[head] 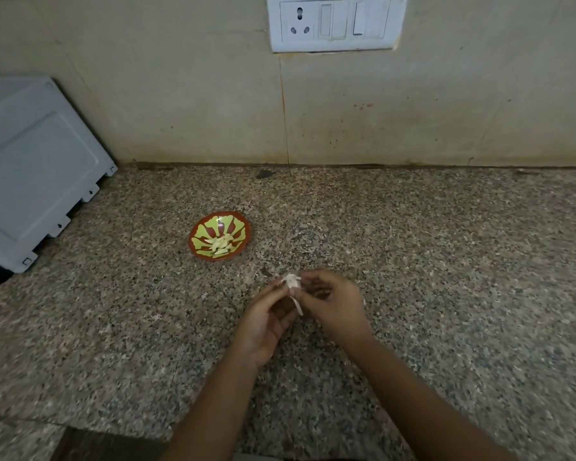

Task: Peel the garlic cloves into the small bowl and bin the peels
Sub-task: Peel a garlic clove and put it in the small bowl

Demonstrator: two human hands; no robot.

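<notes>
Garlic clove [292, 281]: small, pale, part-skinned; held above the counter between the fingertips of both hands, in front of and to the right of the small bowl. A strip of papery peel [297, 304] hangs down from it, loose at the lower end.

Left hand [266, 322]: palm turned inward, fingers curled, tips pinching the clove from the left. Closed on the clove.

Right hand [335, 306]: knuckles up, thumb and forefinger closed at the clove's top and right side, apparently working the skin. Whether it grips clove or only peel cannot be told.

Small bowl [219, 240]: red rim, green-and-red pattern; stands on the counter near the hands but apart from them, to their upper left. Holds several peeled cloves [221, 243], heaped toward the near side.

Counter [446, 261]: speckled granite; a few pale flecks near the hands, possibly peel scraps, too small to confirm.

Grey appliance [37, 168], far left; wall socket plate [336, 23] above. No bin in view.

Risks, as judged:
- The hanging peel may tear free and drop onto the speckled counter, where pale scraps would be hard to spot and so miss the bin.
- The clove, small and likely slick once bared, may squirt out of the pinch and roll away.
- Peel clinging to fingers may ride along into the small bowl when the clove is dropped in.
- With the bin out of sight, peels will need gathering and carrying; light scraps may scatter on the way.
</notes>
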